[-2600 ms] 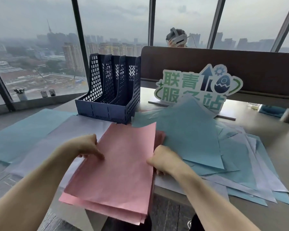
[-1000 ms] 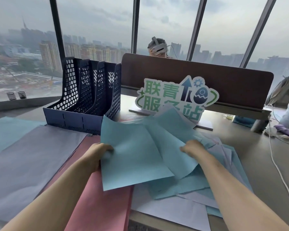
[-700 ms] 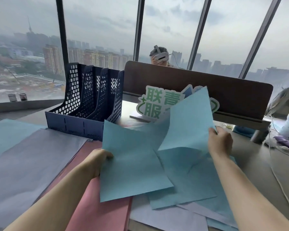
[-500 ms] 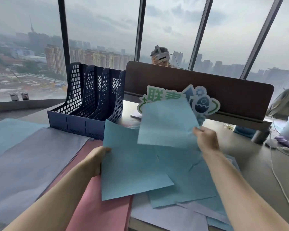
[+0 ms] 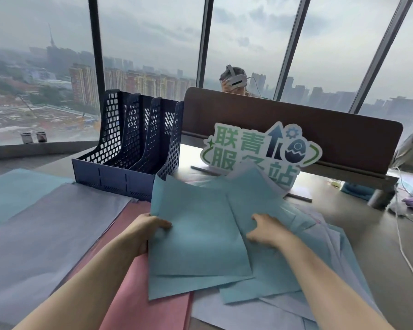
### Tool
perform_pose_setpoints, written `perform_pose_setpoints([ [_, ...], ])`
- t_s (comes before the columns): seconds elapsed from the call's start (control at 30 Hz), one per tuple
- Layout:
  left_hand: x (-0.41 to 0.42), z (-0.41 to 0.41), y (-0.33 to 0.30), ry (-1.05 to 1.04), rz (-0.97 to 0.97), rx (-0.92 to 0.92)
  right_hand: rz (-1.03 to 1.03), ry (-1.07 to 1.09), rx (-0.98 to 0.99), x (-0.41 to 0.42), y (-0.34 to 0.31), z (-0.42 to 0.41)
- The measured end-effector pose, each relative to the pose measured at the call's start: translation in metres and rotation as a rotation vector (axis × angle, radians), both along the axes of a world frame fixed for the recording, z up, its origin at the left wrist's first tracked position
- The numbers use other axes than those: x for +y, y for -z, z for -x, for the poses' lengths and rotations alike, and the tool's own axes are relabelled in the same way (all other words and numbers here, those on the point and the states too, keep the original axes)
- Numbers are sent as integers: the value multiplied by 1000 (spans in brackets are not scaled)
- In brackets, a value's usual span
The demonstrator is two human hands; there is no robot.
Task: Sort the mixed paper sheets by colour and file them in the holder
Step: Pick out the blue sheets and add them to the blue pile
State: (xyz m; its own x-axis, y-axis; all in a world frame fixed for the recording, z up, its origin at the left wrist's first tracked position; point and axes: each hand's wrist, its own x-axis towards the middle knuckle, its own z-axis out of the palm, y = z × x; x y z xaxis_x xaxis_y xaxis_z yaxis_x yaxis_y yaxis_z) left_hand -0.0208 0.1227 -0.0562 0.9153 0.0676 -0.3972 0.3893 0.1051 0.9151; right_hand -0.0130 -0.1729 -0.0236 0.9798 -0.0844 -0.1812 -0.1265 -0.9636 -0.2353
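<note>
Left hand (image 5: 145, 231) pinching left edge of blue sheets (image 5: 196, 234), thumb on top; right hand (image 5: 267, 231) pressing loosely curled fingers onto them; sheets overlapping pink pile (image 5: 138, 294), near empty holder (image 5: 129, 148)

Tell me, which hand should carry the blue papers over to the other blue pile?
Probably the left hand. It already pinches the left edge of the top blue sheets, and the sorted blue pile lies far left. The right hand rests flat on the mixed heap.
</note>
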Motion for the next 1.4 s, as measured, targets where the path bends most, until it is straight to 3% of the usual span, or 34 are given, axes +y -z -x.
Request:
perform_pose_setpoints([
  [0.1, 0, 1, -3, -1, -20, -6, 114, -82, 115, 8, -6, 0],
  [0.2, 0, 4, -5, -16, -31, 1, 368, -89, 10, 15, 0, -8],
  [0.33, -1, 6, -6, -69, -22, 2, 380, 90, -104, 2, -3, -18],
  [0.47, -3, 6, -5, -102, 0, -11, 310, 206, -196, -15, -15, -20],
  [0.63, -3, 6, -6, -77, 12, -12, 163, -104, -370, 28, -18, -10],
  [0.73, -3, 7, -7, -79, 58, 23, 62, -299, -280, 73, -9, 1],
  [0.83, -1, 8, -12, 21, 223, 49, -39, -444, -194, 111, -4, 14],
  [0.9, 0, 11, -16, 98, 212, 25, -127, -499, -90, 126, -7, 23],
  [0.97, 0, 12, -15, 103, 116, -33, -366, -458, 81, 128, -14, 27],
  [1.03, 0, 10, -11, 47, 20, -68, -513, -316, 51, 115, -16, 18],
  [1.13, -3, 8, -9, 10, -44, -52, -98, -14, -172, 72, -13, -4],
  [1.23, -2, 6, -6, -8, -83, -43, 140, 222, 60, 21, 2, -24],
  [1.4, -3, 5, -8, -26, -86, -30, 296, 153, 49, -3, 3, -26],
])
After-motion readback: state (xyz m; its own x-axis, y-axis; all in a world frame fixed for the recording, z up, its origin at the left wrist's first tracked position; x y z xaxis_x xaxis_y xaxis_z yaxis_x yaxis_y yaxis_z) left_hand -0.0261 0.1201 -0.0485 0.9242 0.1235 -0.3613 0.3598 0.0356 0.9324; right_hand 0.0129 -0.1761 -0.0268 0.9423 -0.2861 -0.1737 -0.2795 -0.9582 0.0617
